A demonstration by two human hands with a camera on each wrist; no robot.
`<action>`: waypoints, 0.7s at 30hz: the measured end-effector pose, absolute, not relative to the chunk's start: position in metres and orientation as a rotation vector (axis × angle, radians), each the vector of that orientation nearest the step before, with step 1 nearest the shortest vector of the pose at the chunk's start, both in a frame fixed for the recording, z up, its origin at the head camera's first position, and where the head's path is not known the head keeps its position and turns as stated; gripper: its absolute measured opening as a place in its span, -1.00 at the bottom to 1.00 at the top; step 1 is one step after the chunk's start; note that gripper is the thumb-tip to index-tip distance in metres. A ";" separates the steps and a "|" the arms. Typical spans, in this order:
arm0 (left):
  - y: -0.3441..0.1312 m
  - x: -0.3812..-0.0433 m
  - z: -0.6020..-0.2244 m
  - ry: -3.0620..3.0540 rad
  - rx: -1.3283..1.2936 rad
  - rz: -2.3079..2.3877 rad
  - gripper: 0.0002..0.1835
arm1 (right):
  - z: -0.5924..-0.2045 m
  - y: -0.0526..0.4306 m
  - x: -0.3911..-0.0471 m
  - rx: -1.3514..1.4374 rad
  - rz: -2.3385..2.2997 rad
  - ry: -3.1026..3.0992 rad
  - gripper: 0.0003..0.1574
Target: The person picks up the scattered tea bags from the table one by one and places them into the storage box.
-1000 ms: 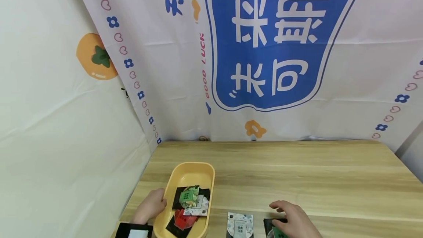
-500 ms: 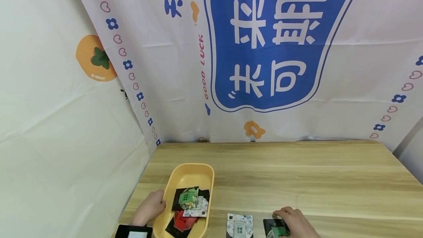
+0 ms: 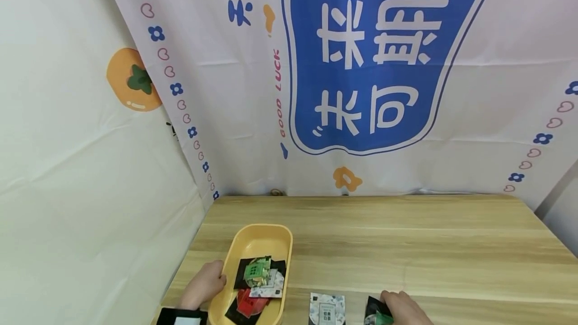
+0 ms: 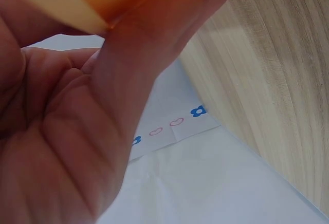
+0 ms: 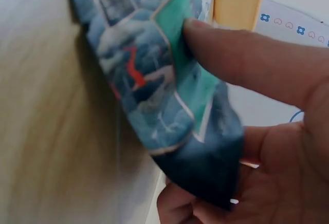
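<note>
My left hand (image 3: pixel 205 285) grips the left rim of a yellow plastic tray (image 3: pixel 282 237), with the thumb and fingers curled round its edge in the left wrist view. Inside lie several flat sachets: a green one (image 3: pixel 258 271), a white one (image 3: pixel 273 290) and a red one (image 3: pixel 251 303), overlapping each other. My right hand (image 3: pixel 404 309) pinches a dark sachet with a green label (image 5: pixel 149 75) between thumb and fingers. In the right wrist view it is bent and tilted up, close to the table. To its left, a white sachet (image 3: pixel 327 310) lies flat on the wood.
The wooden table (image 3: pixel 406 245) reaches back to a white cloth printed with a blue badge (image 3: pixel 370 64). Another pale cloth (image 3: pixel 90 189) hangs along the left side. A black band with a white device (image 3: pixel 182 317) is on the left wrist.
My right hand has come down onto the dark sachet and taken hold of it; the sachet has turned and shifted slightly right. The left hand and the tray stay in place.
</note>
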State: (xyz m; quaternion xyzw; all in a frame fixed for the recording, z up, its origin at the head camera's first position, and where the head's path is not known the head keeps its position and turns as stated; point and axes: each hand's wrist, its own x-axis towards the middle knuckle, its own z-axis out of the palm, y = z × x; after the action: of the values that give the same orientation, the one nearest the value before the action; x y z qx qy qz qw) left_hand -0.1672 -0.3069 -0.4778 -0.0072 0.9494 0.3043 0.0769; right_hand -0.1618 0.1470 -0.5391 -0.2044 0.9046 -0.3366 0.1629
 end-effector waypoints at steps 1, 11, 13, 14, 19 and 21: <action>-0.307 -0.167 -0.478 2.848 -0.025 0.903 -0.88 | -0.539 0.147 -0.161 -0.572 -0.976 2.559 -0.44; -0.307 -0.168 -0.478 2.849 -0.045 0.884 -0.88 | -0.522 0.157 -0.159 -0.527 -1.177 2.472 -0.45; -0.307 -0.168 -0.478 2.849 -0.038 0.887 -0.88 | -0.518 0.158 -0.159 -0.502 -1.253 2.473 -0.44; -0.307 -0.168 -0.478 2.849 -0.032 0.890 -0.88 | -0.516 0.158 -0.159 -0.483 -1.299 2.471 -0.43; -0.309 -0.168 -0.480 2.861 0.013 0.895 -0.87 | -0.513 0.159 -0.161 -0.366 -1.471 2.482 -0.40; -0.310 -0.168 -0.481 2.863 0.023 0.897 -0.87 | -0.514 0.159 -0.164 -0.285 -1.509 2.501 -0.40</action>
State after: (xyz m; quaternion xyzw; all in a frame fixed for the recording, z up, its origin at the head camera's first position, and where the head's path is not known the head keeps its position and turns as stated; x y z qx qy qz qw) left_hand -0.1683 -0.3096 -0.4811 0.0077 0.9518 0.2983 0.0706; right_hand -0.1635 0.1591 -0.5138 -0.0967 0.8476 -0.5115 0.1031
